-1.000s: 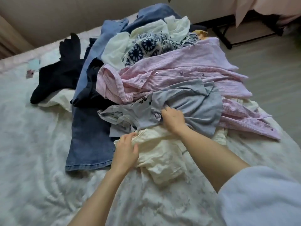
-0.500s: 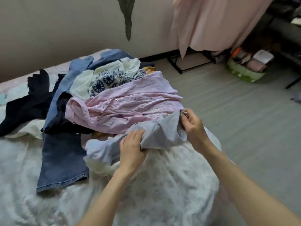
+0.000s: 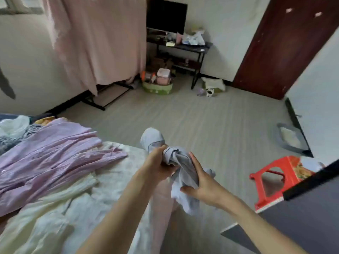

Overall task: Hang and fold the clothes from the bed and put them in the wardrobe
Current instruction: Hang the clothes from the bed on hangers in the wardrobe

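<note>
A bunched grey-blue garment (image 3: 180, 163) hangs in the air past the corner of the bed (image 3: 117, 182), held by both hands. My left hand (image 3: 157, 163) grips its upper part, and a rounded piece of the cloth sticks up above that fist. My right hand (image 3: 200, 182) holds the lower part, thumb under the cloth and fingers along its side. On the bed at the left lie a pink striped shirt (image 3: 53, 158) and a cream garment (image 3: 45, 204). More clothes show at the far left edge.
A red plastic stool (image 3: 273, 182) stands on the floor at the right beside a dark surface (image 3: 302, 211). Pink cloth (image 3: 99, 39) hangs over a rack by the wall. A desk (image 3: 185, 46) with a screen, a green basket (image 3: 157, 88) and a dark door (image 3: 280, 46) lie beyond open grey floor.
Both hands have lifted the grey-blue garment off the pile and carried it right, off the bed's edge. The view has swung right and up from the bed toward the room.
</note>
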